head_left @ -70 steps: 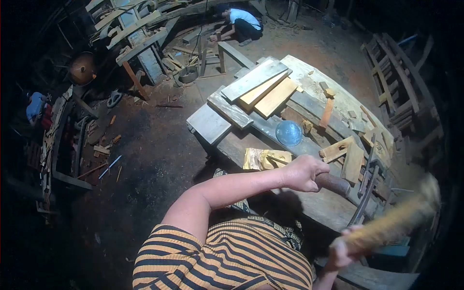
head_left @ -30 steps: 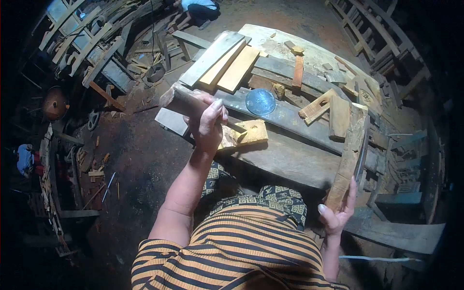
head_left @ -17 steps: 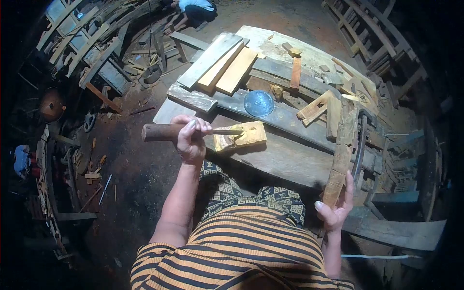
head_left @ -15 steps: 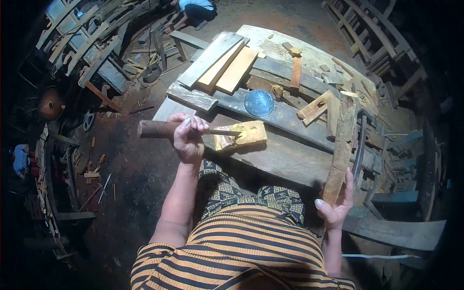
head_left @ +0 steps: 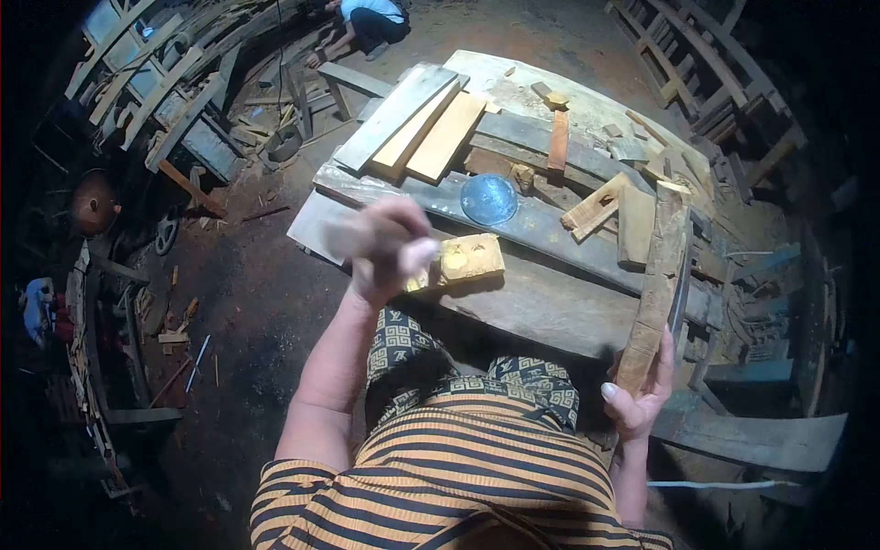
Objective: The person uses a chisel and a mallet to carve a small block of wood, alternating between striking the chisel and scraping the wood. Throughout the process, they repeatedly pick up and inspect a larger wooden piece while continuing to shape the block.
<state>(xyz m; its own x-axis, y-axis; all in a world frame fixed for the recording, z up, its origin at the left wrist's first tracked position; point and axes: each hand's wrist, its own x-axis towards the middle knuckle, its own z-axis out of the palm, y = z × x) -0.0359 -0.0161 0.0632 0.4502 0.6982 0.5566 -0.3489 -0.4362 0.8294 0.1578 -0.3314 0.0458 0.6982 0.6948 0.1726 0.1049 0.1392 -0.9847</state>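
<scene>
My left hand [head_left: 390, 247] is closed around a chisel [head_left: 344, 238], raised above the near left side of the bench. Motion blurs both, and the chisel's blade cannot be made out. Just right of this hand lies a small yellowish wood block [head_left: 472, 259] with two hollows in its top face. My right hand [head_left: 640, 403] grips the lower end of a long rough wooden bar [head_left: 662, 266], thumb on one side and fingers on the other. The bar slants up over the right part of the bench.
Planks [head_left: 445, 137] lie on the workbench [head_left: 541, 307] beside a round bluish disc [head_left: 489, 199]. A notched wood piece [head_left: 594, 209] and offcuts lie farther right. Timber stacks [head_left: 724, 64] stand behind, and a person [head_left: 371, 23] crouches at the far left.
My left hand has lifted the chisel off the yellowish block and swung it up, uncovering the hollows. My right hand and the bar have shifted only slightly.
</scene>
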